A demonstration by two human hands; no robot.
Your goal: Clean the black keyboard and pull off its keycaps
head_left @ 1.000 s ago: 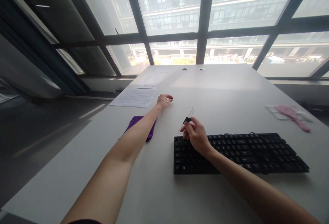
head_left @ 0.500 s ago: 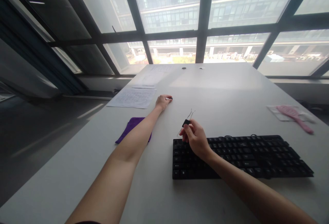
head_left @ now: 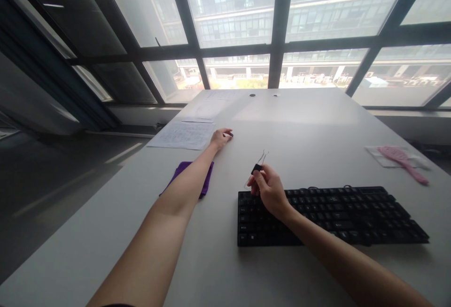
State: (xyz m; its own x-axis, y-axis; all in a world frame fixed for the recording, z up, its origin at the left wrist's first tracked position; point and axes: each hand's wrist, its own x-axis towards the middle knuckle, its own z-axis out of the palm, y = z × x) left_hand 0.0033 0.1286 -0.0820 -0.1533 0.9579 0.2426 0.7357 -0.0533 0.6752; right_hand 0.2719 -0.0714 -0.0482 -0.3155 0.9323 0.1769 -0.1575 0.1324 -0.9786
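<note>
Pinching a wiry clip (head_left: 257,168), right fingers (head_left: 260,180) curl.

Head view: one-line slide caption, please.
Right hand holds a black binder clip near a keyboard; left hand holds a small dark object near papers.

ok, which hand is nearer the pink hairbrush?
Right. The right hand, holding a black binder clip near the keyboard, is left of the pink hairbrush; the left hand is farther left, beside the papers.

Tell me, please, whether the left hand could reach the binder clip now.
Likely yes: nothing visible blocks the left hand, though it holds a small dark object; the right hand holds the binder clip.
</note>
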